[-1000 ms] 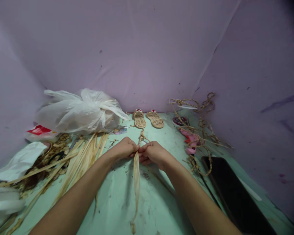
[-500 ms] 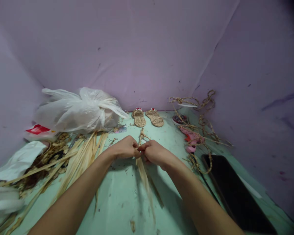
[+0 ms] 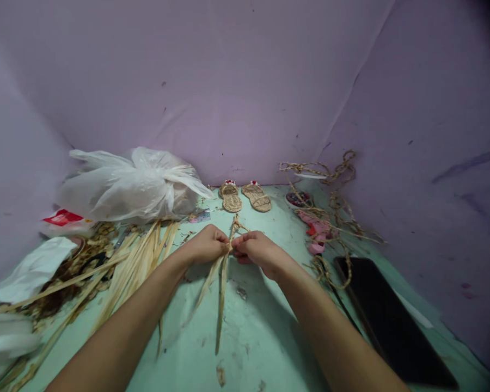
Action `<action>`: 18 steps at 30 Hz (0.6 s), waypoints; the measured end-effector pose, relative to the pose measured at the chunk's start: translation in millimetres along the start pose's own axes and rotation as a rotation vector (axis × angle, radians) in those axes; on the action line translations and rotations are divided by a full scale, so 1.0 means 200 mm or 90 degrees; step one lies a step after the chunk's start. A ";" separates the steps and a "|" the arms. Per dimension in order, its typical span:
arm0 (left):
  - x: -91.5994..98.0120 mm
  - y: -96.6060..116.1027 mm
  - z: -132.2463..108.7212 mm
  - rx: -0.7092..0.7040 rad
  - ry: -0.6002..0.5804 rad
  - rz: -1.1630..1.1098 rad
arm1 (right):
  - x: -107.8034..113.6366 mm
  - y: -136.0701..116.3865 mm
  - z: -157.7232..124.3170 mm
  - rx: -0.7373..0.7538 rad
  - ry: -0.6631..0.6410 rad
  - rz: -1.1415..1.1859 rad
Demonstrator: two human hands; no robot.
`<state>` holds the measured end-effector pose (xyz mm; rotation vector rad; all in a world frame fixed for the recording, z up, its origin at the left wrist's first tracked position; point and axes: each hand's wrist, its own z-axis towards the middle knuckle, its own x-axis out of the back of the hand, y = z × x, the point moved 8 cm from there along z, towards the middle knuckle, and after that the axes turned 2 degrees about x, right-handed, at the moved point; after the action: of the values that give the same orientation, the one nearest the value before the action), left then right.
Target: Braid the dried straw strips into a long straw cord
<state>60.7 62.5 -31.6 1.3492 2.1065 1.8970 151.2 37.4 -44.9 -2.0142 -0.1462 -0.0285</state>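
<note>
My left hand (image 3: 210,243) pinches pale, dry fibre strips (image 3: 222,296) whose two loose ends hang down toward me. Close against it on the right, my right hand (image 3: 253,249) is closed, its fingertips touching the same strips where they meet. A twisted fibre cord (image 3: 236,223) runs from between the hands away toward the wall. Behind it stand two small woven slippers (image 3: 231,198) with red and white trim. A bundle of loose strips (image 3: 126,277) lies left of my left forearm.
At back left sits a knotted white plastic bag (image 3: 134,185). Scissors (image 3: 93,262) lie among scraps, beside a crumpled white sheet (image 3: 32,269). To the right are coiled cord (image 3: 343,169), a dish of beads (image 3: 297,199), a pink glue gun (image 3: 318,231) and a long black object (image 3: 392,321).
The hanging strip ends have swung from right of the hands to the left and now spread apart. My right hand has turned slightly; both hands stay close together.
</note>
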 end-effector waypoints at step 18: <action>-0.01 -0.01 0.02 -0.012 -0.019 -0.072 | 0.00 0.07 0.07 0.030 0.003 -0.075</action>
<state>62.5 63.7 -36.0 1.2198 2.0976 1.8374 151.2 45.0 -63.1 -1.9561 -0.2600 -0.1040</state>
